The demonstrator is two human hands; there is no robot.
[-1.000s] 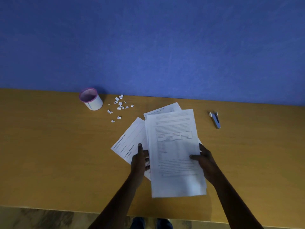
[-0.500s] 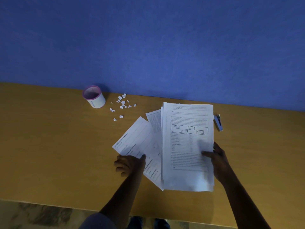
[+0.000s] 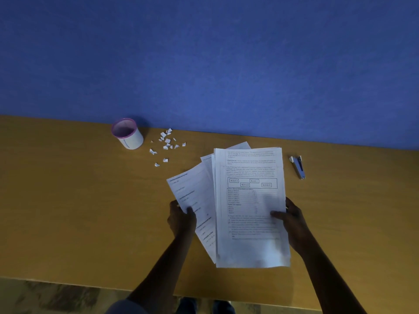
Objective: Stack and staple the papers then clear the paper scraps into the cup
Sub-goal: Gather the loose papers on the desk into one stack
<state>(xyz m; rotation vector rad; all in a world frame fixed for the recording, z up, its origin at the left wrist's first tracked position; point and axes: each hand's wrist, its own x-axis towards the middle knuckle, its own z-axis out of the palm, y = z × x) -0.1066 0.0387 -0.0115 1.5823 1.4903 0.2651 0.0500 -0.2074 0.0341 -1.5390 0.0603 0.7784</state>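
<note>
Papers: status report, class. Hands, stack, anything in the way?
Left hand pinches the tilted sheet; right hand grips the main stack. Fanned, not yet squared. Stapler lies clear to the right; nothing in the way.

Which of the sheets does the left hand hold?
The tilted leftmost sheet, pinched by the left hand; the right hand holds the straight pile.

Left hand (image 3: 181,219) has moved up onto the angled sheet (image 3: 192,196), thumb now pinching its edge. The stack (image 3: 249,200) has drawn slightly away from the stapler (image 3: 298,167).
</note>
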